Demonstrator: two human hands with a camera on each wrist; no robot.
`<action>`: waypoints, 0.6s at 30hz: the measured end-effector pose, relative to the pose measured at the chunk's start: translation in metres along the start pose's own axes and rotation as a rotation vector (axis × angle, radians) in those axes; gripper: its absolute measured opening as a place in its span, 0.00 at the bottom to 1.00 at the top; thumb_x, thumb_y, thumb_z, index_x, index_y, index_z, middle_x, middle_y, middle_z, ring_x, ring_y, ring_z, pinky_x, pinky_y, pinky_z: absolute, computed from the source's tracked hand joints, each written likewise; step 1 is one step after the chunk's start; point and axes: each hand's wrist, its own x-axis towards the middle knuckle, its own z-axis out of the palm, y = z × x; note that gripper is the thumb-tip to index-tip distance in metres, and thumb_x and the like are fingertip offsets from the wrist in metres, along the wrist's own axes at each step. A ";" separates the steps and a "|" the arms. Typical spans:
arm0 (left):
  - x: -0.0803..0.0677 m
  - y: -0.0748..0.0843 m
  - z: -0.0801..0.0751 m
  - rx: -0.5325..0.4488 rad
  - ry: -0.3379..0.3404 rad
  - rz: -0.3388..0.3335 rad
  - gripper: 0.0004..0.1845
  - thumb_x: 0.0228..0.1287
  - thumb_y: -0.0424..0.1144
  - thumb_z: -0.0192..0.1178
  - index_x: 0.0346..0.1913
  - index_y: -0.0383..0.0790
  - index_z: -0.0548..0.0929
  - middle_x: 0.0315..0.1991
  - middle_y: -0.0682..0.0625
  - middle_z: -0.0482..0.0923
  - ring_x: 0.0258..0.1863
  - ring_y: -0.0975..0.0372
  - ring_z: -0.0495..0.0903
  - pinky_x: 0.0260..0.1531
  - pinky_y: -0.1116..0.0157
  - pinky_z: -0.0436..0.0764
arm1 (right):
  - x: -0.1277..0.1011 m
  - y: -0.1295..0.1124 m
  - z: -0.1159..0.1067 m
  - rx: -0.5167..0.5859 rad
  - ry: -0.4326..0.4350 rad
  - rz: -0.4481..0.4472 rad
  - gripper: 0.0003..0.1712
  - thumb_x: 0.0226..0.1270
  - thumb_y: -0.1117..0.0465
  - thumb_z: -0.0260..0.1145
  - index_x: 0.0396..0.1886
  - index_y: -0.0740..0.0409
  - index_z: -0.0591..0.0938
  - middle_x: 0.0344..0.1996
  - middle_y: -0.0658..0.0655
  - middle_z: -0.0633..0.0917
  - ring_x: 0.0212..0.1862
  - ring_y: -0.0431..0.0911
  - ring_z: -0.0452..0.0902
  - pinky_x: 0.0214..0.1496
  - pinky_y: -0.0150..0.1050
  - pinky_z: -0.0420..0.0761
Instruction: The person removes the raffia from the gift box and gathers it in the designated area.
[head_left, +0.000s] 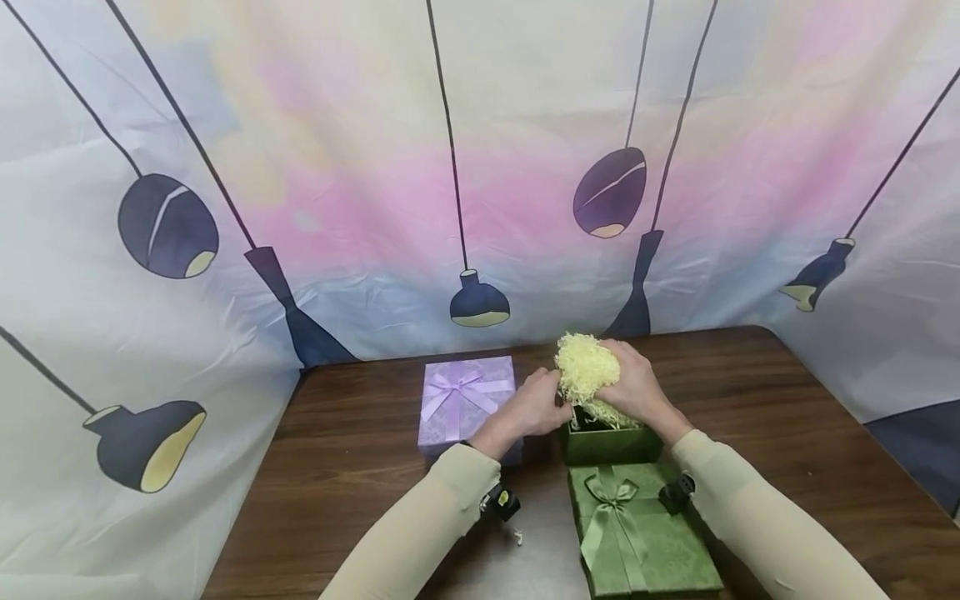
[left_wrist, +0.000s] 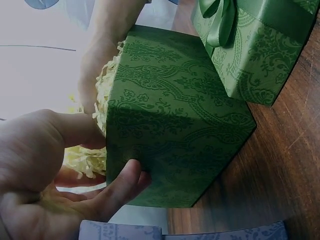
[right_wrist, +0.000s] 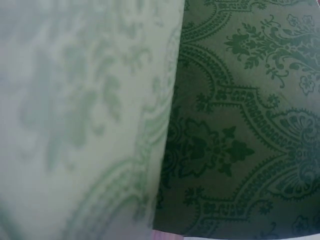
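I have the lid (head_left: 671, 554) off in front of the green box (head_left: 611, 447) — left hand (head_left: 534, 404) gripping it, right hand (head_left: 637, 387) holding a clump of shred (head_left: 587, 367) at its opening, more inside, so I'd judge this unfinished.

arms (head_left: 420, 525): extended forward; left grip (head_left: 534, 406): thumb (left_wrist: 77, 129) opposite fingers (left_wrist: 117, 192); right grip (head_left: 636, 385): near left, fingers partly hidden

Pale-yellow paper shred (head_left: 585, 365) was bunched in right hand (head_left: 637, 385), more below it. Green patterned box (head_left: 611, 447) sat upright, open, beneath, left hand (head_left: 536, 404) holding its rim.
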 end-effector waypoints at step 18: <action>0.001 0.000 0.000 -0.008 0.020 0.025 0.20 0.59 0.41 0.63 0.53 0.37 0.77 0.50 0.42 0.79 0.51 0.55 0.78 0.51 0.61 0.80 | 0.000 0.000 -0.003 0.052 0.058 0.004 0.38 0.35 0.69 0.71 0.56 0.53 0.78 0.49 0.58 0.81 0.45 0.53 0.77 0.44 0.49 0.75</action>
